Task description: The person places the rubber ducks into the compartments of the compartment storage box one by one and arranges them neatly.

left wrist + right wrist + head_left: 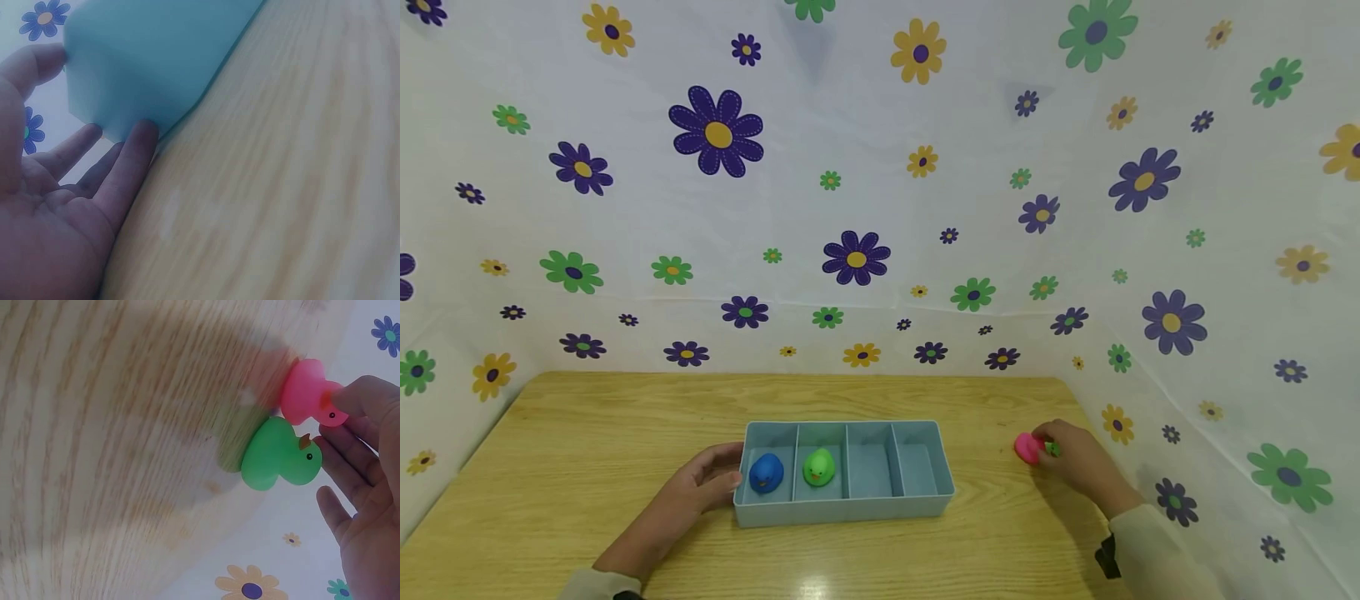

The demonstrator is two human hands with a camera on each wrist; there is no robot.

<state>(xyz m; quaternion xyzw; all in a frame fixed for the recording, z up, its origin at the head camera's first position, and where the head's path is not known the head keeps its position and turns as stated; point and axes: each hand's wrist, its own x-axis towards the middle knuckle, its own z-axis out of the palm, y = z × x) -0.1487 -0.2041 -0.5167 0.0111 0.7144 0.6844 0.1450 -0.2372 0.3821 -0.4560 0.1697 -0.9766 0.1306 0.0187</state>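
Note:
At the left end of a blue-grey divided tray (842, 511), my left hand (703, 479) rests its fingertips and thumb against the end wall. In the left wrist view those fingers (128, 165) are fairly straight against the tray's side (144, 69). On the right, my right hand (1078, 458) pinches a pink toy duck (1027, 448) by its head, thumb at the beak in the right wrist view. A green toy duck (272, 456) sits right beside the pink duck (303, 394), near the other fingers; in the head view the hand mostly hides it.
Inside the tray, a blue duck (766, 473) occupies the leftmost compartment and a light green duck (819, 467) the one beside it. The wooden table (587, 433) meets flower-print cloth (805, 208) at its back and sides, with the right-hand cloth close to my right arm.

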